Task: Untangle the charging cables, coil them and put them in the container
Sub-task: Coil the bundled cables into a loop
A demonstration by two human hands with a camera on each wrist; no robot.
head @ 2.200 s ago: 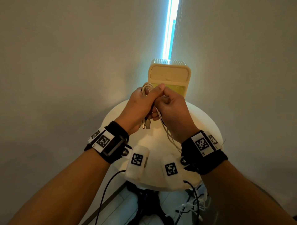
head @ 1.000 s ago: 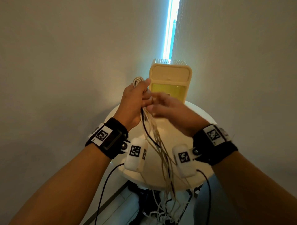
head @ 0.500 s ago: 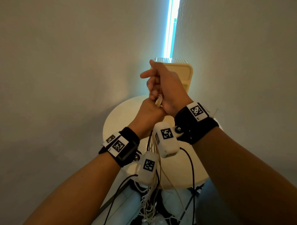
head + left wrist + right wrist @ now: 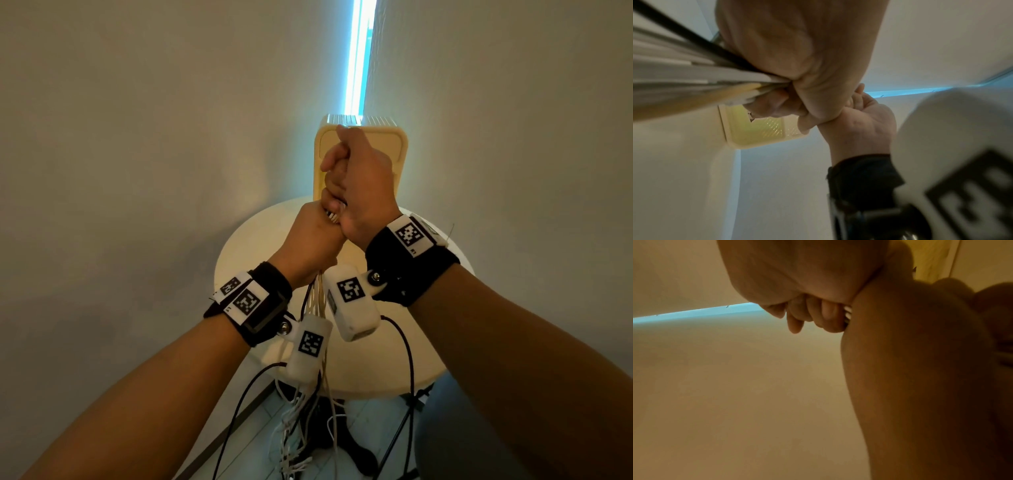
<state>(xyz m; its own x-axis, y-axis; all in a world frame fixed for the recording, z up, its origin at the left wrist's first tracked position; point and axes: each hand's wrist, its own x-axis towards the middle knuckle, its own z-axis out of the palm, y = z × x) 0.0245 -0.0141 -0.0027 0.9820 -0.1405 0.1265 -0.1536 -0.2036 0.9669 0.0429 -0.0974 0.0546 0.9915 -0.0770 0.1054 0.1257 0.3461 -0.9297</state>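
Note:
Both hands are stacked as fists above the round table, in front of the yellow container (image 4: 400, 144). My left hand (image 4: 315, 240) grips a bundle of white cables with one black one (image 4: 317, 298), which hangs from under the fist past the table edge to the floor. My right hand (image 4: 359, 185) sits directly on top, fingers curled round the upper part of the same bundle; a few white strands (image 4: 331, 216) show between the two fists. In the left wrist view the cables (image 4: 701, 76) run out of the left fist (image 4: 807, 68). In the right wrist view the curled fingers (image 4: 828, 316) hide the cables.
The round cream table (image 4: 246, 246) stands in a corner between two plain walls. The container (image 4: 756, 129) stands upright at the table's far edge, its open front yellow-green inside. Loose cable ends (image 4: 298, 442) dangle by the black table stand (image 4: 356, 448) on the tiled floor.
The hands rose from the table; the right hand moved from beside the left to on top of it and closed round the bundle. The cables now hang long toward the floor.

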